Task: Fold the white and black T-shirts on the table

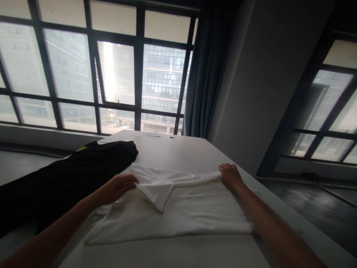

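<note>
On the white table [184, 152], a black garment [92, 173] lies at eight o'clock, apparently leaving you working room; the white garment [200, 208] spreads at six. Your left hand [122, 186] pinches its ten-o'clock edge, your right hand [231, 175] grips its two-o'clock edge, likely to tension it.

Left hand [122, 187] pinching, right hand [231, 175] curled shut

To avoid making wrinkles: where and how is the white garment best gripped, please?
Probably pinch the white garment at both ends of its folded far part, left hand from the left, right hand from the right: it lies wide and thin, so one grip would likely let it sag.
</note>
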Motion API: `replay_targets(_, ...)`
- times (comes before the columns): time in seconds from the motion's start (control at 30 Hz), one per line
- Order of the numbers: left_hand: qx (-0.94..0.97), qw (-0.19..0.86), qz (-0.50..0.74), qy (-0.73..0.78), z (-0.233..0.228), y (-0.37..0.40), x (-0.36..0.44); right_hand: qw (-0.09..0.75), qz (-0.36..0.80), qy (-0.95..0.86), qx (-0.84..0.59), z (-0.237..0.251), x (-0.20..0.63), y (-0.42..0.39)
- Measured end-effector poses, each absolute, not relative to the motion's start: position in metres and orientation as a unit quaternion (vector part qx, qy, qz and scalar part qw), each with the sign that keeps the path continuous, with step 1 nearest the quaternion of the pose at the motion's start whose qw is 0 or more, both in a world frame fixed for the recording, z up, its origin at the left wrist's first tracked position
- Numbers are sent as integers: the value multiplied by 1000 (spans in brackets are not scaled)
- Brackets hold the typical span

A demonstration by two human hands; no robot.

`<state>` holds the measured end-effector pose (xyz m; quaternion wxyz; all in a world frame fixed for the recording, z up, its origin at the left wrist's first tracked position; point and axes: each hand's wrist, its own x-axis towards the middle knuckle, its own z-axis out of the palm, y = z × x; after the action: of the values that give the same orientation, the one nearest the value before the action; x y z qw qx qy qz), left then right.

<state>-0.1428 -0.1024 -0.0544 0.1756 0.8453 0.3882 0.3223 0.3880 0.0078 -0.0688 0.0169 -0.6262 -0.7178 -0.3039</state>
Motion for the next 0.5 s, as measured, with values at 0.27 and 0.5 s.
replay_targets(0.27, 830, 212, 346, 383, -39, -115, -140, 142, -370, -627, -671, -34, 423, -4)
replay_targets(0.5, 862, 269, 179, 390, -37, -121, -136, -25, -16, -722, -691, -51, 445, -25)
